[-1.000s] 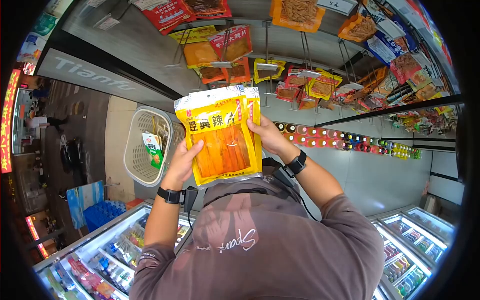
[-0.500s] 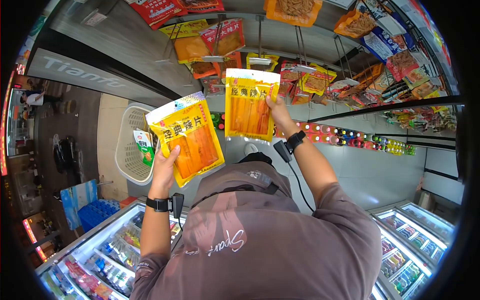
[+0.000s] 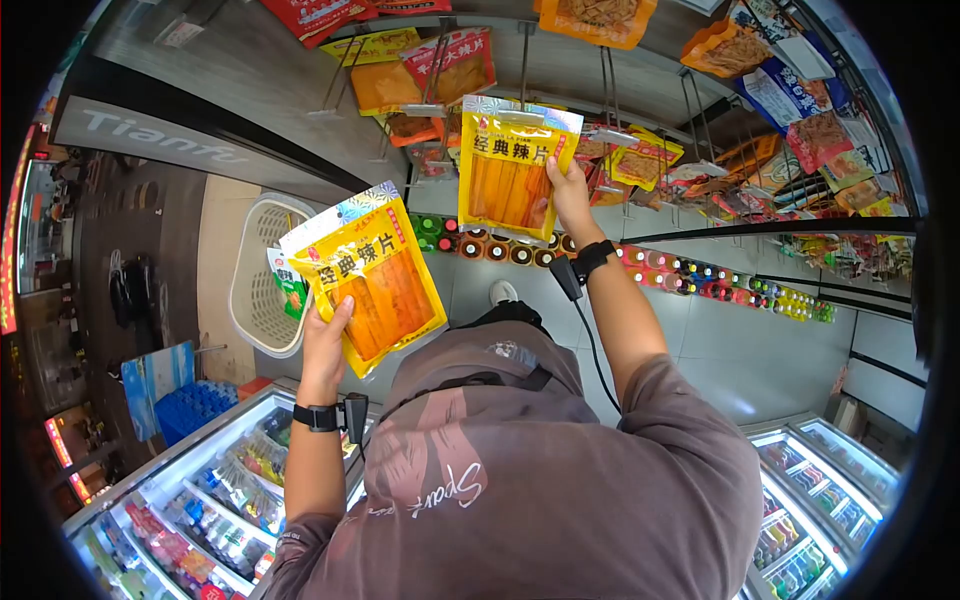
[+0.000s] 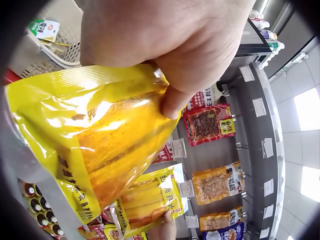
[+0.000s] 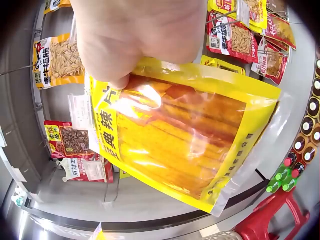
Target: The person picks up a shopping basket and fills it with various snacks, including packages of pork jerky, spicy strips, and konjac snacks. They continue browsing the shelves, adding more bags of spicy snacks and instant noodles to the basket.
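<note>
In the head view the left hand (image 3: 324,345) pinches a yellow snack bag (image 3: 378,295) by its lower left edge, thumb on the front, the bag tilted. The right hand (image 3: 572,200) grips a similar yellow bag (image 3: 507,185) by its right edge, higher up in front of the rack's hooks. The two bags are apart. The left wrist view has the left hand (image 4: 165,40) over its bag (image 4: 110,135), with the other bag (image 4: 147,200) beyond. From the right wrist, the right hand (image 5: 140,35) covers the edge of its bag (image 5: 175,135).
A pale basket (image 3: 250,300) with a green-and-white packet (image 3: 291,288) stands at the left. Hanging snack bags (image 3: 600,18) fill the rack ahead. Bottles (image 3: 497,249) stand in rows below it. Lit freezers (image 3: 150,495) flank the person, and a blue crate (image 3: 198,408) is at the left.
The two bags, overlapping a second ago, were drawn apart. Since then the right hand has raised its bag toward the rack; the left hand's bag has shifted slightly.
</note>
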The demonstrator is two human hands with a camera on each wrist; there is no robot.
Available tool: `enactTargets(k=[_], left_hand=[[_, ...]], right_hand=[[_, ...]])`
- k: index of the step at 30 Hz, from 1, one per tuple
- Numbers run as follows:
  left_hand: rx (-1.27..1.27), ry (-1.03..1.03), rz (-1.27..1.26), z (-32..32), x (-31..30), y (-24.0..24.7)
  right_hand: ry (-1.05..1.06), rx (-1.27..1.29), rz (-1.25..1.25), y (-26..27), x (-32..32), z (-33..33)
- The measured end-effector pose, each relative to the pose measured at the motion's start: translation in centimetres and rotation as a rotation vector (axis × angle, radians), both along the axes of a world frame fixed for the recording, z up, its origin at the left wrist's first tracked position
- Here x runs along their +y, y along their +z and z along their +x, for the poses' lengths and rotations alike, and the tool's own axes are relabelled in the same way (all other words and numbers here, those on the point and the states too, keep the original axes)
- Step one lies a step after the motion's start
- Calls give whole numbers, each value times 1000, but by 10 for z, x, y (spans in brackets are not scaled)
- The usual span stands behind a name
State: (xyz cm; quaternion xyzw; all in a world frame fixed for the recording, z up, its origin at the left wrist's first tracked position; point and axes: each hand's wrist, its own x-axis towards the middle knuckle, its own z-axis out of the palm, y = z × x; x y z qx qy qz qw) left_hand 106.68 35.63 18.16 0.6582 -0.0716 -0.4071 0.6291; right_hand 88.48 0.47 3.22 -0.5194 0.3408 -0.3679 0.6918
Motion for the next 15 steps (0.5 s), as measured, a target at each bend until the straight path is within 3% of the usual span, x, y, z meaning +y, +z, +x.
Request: enactTargets(k=[6,8,15], left_hand=[[-9,15,-1,-3,3,-3],[-20,24,15,-3,6,-5],[-24,102,28,-5,12,-4]], right_hand=[[-57,-26,-100,-12,-27,21],[-104,78,-160,-22,-36,25],[-185,99,-177,-22,-17,20]])
